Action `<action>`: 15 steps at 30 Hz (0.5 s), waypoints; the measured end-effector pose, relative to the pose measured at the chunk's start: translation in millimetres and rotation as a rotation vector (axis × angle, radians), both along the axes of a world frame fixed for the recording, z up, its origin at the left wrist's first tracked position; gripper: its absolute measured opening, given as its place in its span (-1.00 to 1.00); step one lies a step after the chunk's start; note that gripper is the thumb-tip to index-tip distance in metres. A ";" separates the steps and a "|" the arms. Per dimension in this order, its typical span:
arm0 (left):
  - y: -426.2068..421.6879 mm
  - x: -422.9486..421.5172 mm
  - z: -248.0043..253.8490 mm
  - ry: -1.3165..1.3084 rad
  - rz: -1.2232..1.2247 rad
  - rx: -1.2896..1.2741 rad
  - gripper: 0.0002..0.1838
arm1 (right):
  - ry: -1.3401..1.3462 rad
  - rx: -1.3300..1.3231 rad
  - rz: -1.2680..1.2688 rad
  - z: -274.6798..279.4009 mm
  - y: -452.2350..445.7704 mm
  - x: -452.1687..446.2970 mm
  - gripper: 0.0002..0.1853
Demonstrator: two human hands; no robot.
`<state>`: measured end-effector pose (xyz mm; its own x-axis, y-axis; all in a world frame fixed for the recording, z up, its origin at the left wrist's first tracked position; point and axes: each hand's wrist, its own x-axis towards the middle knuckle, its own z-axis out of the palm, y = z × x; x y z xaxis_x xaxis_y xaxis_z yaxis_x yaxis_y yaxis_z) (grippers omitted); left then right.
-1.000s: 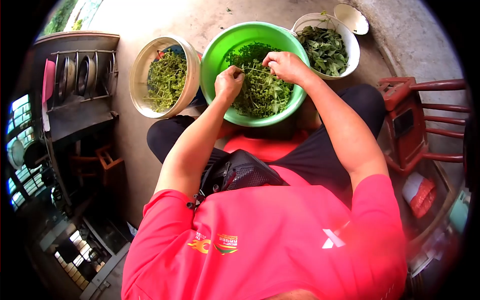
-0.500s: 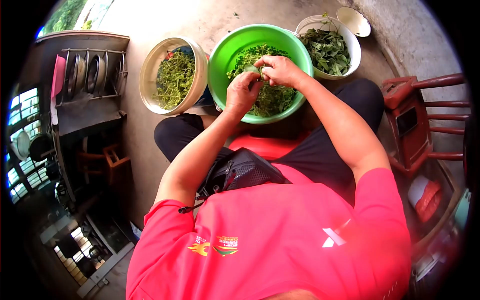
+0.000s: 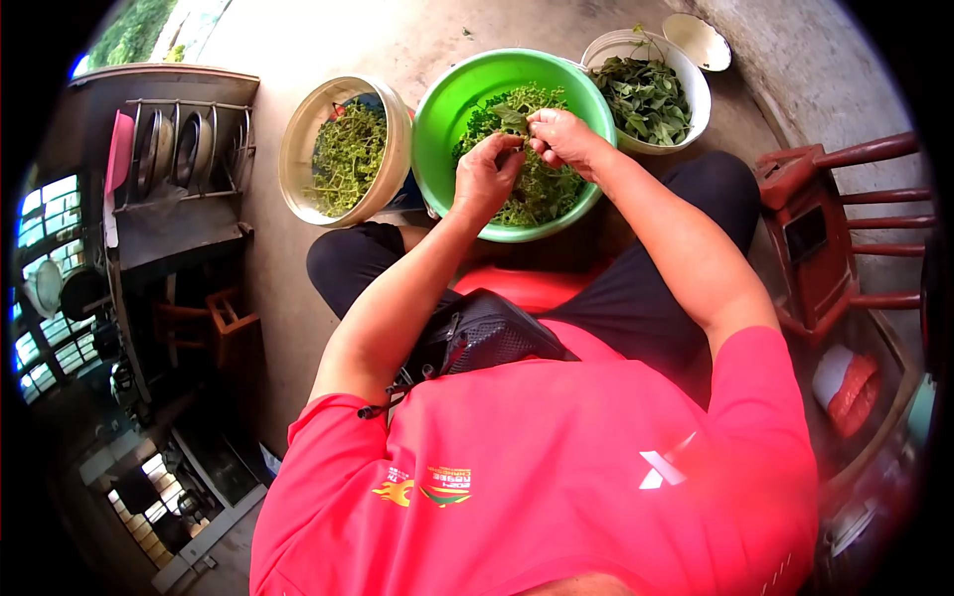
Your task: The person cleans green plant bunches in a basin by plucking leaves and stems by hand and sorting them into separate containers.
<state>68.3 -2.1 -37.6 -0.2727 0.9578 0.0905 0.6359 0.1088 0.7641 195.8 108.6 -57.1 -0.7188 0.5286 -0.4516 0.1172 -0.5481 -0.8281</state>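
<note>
A bright green plastic basin stands in front of me, heaped with thin-stemmed green sprigs. Over the heap, my left hand is closed in a pinch, thumb against fingers. My right hand is closed too, its fingertips almost meeting those of the left. Between and just beyond the fingertips shows a leafy sprig with a broad, darker leaf. Its stem is mostly hidden by the fingers, and both hands seem to hold it.
Left of the basin, a cream tub holds yellowish-green sprigs. At right, a white bucket contains broad leaves, with a pale bowl behind. A red-brown wooden chair stands by my right knee; a dish rack is at far left.
The right hand has shifted slightly right and down, opening a small gap between the hands. A broad leaf now shows beyond the fingertips. The containers are where they were.
</note>
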 end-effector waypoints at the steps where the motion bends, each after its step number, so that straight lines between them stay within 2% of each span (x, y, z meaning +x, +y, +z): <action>1: 1.5 0.6 2.7 -0.087 0.020 -0.044 -0.78 | 0.074 -0.125 -0.012 1.1 0.2 4.3 -0.87; 2: 2.9 0.7 5.4 -0.086 0.018 -0.042 -0.78 | 0.075 -0.124 -0.014 1.8 -0.3 6.3 -0.87; 4: 5.4 0.4 13.3 -0.087 -0.008 -0.037 -0.77 | 0.213 -0.348 -0.081 4.5 -1.4 8.6 -0.89; 6: 7.1 -1.3 17.6 -0.116 -0.011 -0.061 -0.77 | 0.215 -0.362 -0.107 7.1 -1.0 9.2 -0.90; 8: 11.1 -5.3 18.1 -0.152 -0.079 -0.100 -0.75 | 0.166 -0.156 -0.032 9.8 1.5 10.0 -0.90; 12: 11.1 -15.2 7.9 -0.296 -0.085 -0.190 -0.75 | 0.082 -0.080 0.009 20.2 7.2 8.9 -0.88; 15: 8.6 -18.4 8.0 -0.406 -0.076 -0.243 -0.76 | 0.081 -0.009 -0.234 25.9 13.8 14.2 -0.81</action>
<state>49.9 6.5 -29.6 -0.1679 0.9567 -0.2378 0.3042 0.2798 0.9106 210.0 122.4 -31.2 -0.6115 0.6809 -0.4031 -0.0803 -0.5602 -0.8244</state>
